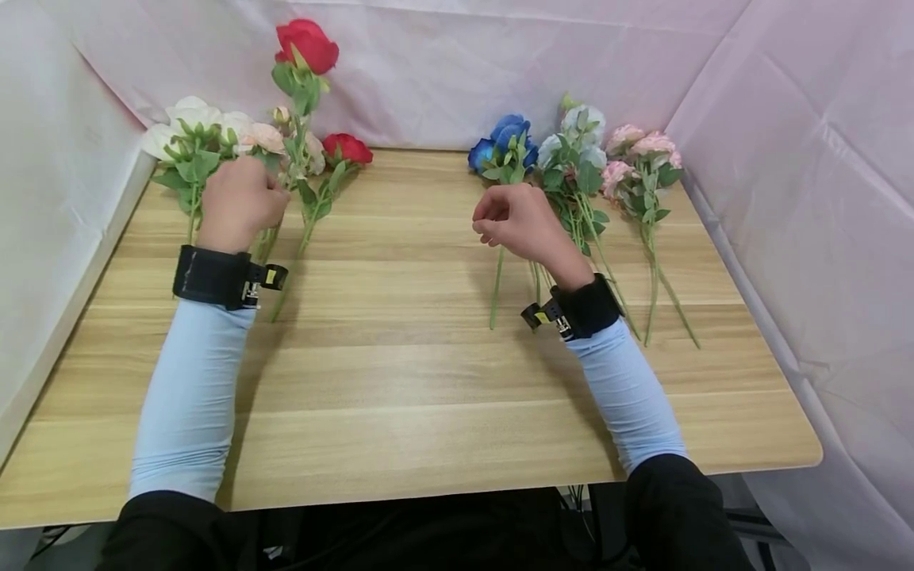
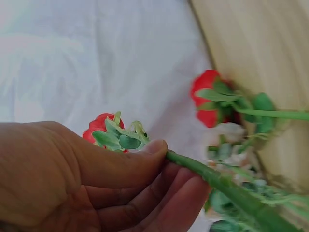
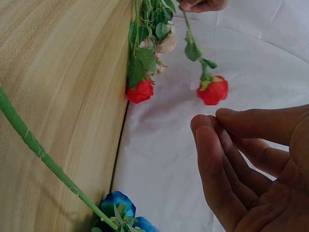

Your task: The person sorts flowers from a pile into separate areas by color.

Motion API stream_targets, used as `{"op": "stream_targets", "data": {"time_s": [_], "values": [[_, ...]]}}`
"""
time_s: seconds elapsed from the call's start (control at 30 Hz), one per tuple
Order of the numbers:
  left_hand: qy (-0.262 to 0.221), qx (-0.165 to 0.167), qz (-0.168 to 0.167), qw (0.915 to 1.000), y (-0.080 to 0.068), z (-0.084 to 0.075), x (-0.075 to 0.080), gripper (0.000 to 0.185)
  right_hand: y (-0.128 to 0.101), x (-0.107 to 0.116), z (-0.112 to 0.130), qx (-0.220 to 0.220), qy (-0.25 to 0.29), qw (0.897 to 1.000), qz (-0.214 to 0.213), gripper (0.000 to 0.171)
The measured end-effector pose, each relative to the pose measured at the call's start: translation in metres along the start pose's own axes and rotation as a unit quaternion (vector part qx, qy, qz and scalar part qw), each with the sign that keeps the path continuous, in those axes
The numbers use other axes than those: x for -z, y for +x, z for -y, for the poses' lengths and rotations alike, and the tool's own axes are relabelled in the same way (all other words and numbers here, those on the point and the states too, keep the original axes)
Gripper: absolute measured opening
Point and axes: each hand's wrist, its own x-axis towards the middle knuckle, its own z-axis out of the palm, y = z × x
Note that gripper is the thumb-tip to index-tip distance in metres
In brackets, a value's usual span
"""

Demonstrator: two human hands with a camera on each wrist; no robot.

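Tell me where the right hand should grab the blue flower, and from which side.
Take the blue flower by its bare lower stem, probably from above with a thumb-and-finger pinch. The stem lies flat on the table, pointing toward the person, free of leaves there; higher up, foliage crowds against the neighbouring pale stem. The right hand hovers just over it, holding nothing.
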Motion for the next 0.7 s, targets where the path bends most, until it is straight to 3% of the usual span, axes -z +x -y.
{"op": "stream_targets", "data": {"time_s": [0.17, 0.4, 0.5, 0.7], "values": [[-0.007, -0.002, -0.023, 0.9997, -0.003, -0.008, 0.008, 0.056, 0.0, 0.001, 0.001, -0.001, 0.004, 1.0, -0.001, 0.007], [-0.029, -0.014, -0.022, 0.9992, -0.006, -0.017, 0.004, 0.058, 0.0, 0.001, 0.0, -0.004, 0.004, 1.0, 0.001, 0.007], [-0.044, -0.018, -0.009, 0.9988, -0.005, -0.025, 0.001, 0.055, 0.0, 0.001, 0.0, -0.005, 0.003, 1.0, 0.003, 0.007], [-0.071, -0.009, 0.054, 0.996, -0.007, -0.048, -0.009, 0.032, 0.0, -0.002, -0.002, -0.009, 0.011, 1.0, 0.008, 0.006]]}}
